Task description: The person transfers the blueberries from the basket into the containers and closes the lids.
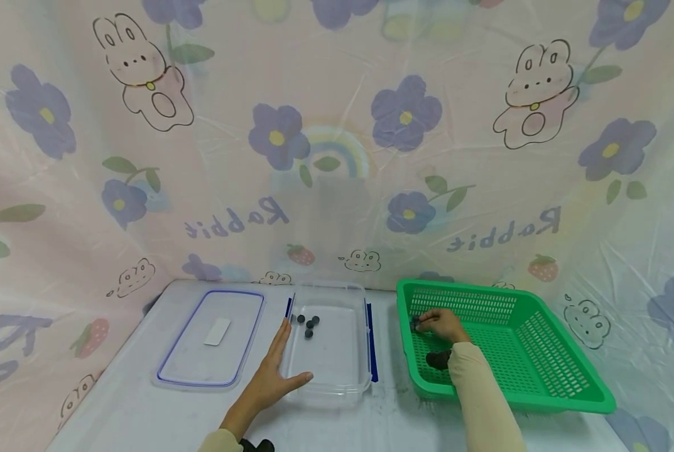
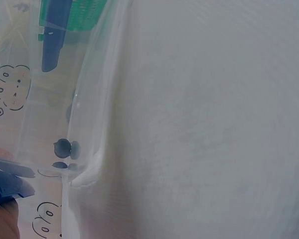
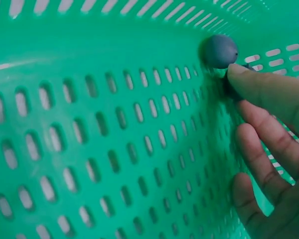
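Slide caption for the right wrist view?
Right hand pinches a dark berry beside another berry in a green slotted basket.

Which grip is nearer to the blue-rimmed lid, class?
Left: the left grip is just right of the lid; the right grip is farther right, inside the green basket.

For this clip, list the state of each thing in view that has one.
Clear box: lidless, upright
Blue latch: unfastened
Lid: off, flat on the table
Dark balls: loose in the box
Green basket: upright, open-topped
Left hand: fingers extended, at the box's left side
Right hand: pinching a dark ball inside the basket
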The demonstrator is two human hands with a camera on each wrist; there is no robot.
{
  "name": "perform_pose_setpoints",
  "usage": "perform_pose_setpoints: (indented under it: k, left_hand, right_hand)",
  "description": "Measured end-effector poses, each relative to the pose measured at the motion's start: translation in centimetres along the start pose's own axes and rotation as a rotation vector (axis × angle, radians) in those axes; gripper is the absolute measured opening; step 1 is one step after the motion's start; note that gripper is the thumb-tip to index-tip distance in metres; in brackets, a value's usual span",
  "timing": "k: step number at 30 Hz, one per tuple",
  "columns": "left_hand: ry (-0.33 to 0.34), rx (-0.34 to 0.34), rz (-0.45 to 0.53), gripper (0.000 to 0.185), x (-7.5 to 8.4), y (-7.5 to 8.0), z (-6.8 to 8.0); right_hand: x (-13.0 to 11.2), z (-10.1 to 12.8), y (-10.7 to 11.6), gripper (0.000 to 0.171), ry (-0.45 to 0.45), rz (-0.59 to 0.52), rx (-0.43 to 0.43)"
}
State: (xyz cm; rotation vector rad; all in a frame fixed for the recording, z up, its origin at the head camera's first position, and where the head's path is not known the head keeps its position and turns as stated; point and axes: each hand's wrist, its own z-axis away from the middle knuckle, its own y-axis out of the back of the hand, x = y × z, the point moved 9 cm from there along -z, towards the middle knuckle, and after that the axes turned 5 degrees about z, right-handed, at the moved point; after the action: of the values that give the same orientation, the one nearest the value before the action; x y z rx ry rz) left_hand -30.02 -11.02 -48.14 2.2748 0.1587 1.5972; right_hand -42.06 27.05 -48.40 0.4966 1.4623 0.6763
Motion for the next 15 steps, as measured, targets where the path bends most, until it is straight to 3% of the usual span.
perform_pose_setpoints:
  k: [15]
  left_hand:
    - [-0.003,-0.003,-0.012,0.107,0.2,0.1,0.0]
  right_hand:
    - [-1.4,-0.3,1.2,0.034,0.028,-0.088,0.033]
